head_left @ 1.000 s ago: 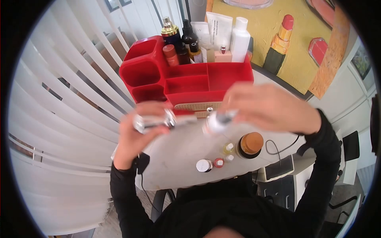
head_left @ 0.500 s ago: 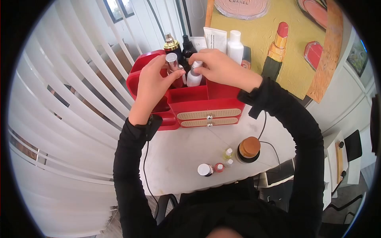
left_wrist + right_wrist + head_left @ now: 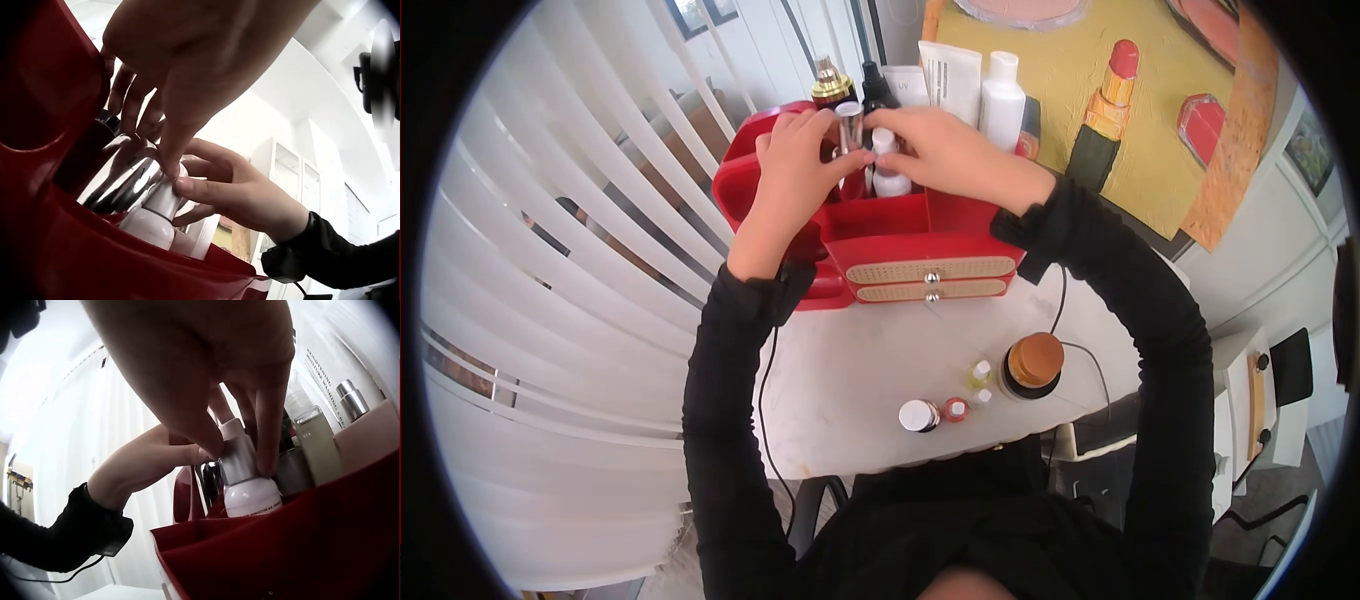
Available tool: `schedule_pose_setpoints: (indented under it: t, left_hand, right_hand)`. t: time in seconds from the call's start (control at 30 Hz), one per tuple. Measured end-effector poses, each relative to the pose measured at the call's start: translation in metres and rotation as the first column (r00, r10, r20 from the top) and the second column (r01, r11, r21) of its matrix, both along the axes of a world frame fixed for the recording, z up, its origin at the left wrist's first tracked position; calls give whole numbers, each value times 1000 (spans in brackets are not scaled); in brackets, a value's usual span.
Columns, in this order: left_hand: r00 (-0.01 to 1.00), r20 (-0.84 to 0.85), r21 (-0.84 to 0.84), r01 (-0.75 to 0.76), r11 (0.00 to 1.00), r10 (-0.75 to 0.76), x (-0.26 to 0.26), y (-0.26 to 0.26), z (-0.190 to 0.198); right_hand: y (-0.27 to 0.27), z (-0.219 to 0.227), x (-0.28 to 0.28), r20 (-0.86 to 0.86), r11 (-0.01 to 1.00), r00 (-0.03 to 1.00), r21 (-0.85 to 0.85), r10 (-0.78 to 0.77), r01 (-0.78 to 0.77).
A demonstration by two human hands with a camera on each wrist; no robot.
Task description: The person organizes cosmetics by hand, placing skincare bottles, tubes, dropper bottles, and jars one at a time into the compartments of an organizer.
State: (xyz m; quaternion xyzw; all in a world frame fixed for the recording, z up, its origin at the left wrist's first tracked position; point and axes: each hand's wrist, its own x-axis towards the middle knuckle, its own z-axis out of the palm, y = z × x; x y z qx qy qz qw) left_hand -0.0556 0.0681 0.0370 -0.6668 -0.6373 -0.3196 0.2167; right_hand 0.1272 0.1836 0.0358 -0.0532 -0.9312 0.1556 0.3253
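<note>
Both hands are at a red organizer (image 3: 880,250), inside one of its compartments. My left hand (image 3: 795,165) curls around a shiny silver cylinder (image 3: 128,178) that stands upright toward the back; in the head view its silver top (image 3: 849,118) shows between thumb and fingers. The left thumb tip reaches over to the neighbouring bottle's collar. My right hand (image 3: 960,155) pinches that small white bottle (image 3: 253,497) by its silver collar (image 3: 237,461), thumb on one side and fingers on the other. The bottle's lower end is hidden behind the organizer's red wall.
Behind the hands stand a gold-topped bottle (image 3: 832,80), a white tube (image 3: 950,80) and a white bottle (image 3: 1002,105). Near the table's front are a brown-lidded jar (image 3: 1035,360), a white-lidded jar (image 3: 918,415) and several tiny bottles. Cables trail from both wrists.
Both hands have moved from over the table to the organizer, carrying the silver cylinder and white bottle into it. Over the last half second they have barely moved.
</note>
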Motion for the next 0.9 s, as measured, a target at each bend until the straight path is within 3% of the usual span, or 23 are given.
schedule_pose_setpoints:
  t: [0.07,0.1,0.17,0.2,0.27,0.37,0.43,0.57,0.63,0.77,0.83,0.9]
  left_hand:
    - [995,-101,67,18,998,-11,1,4,-3]
    - [997,-74,-9,-36,999,35,1,3,-1]
    - [988,-116,28,-98,995,101,-5,0,0]
    - [984,-92,-35,-156,987,152,-9,-5,3]
    - [986,-78,-10,-147,989,146,-18,-8,-1]
    - [986,-72,17,-149,989,149,-16,-9,-4]
    - [983,-91,53,-153,987,157,-17,-10,-6]
    - [993,-25,30,-113,993,113,-16,-9,-5]
    - [991,117,266,36,963,-70,-16,-6,-6]
    - [992,125,155,11,988,-30,-18,-6,-4]
    - [979,-188,166,-53,985,84,-17,-2,-4]
    - [989,-106,66,-94,993,101,-19,5,0]
  right_hand:
    - [-2,5,2,-13,999,1000,46,-18,18]
    - [-4,11,10,104,997,994,-74,-29,36]
    - [-4,7,22,112,992,993,-126,39,-25]
    - [-4,4,29,113,991,993,-132,32,-17]
    - [-10,-4,41,118,998,993,59,-24,18]
    - [-14,-7,48,26,979,997,195,-66,60]
    - [-22,-1,55,36,984,995,156,-95,88]
    - [-21,5,67,43,976,987,161,-156,147]
    - [-21,8,74,43,973,986,171,-164,154]
    - [-20,5,80,44,982,990,134,-137,130]
    - [-24,2,78,41,982,990,141,-132,125]
    - [-27,0,75,37,981,990,146,-134,128]
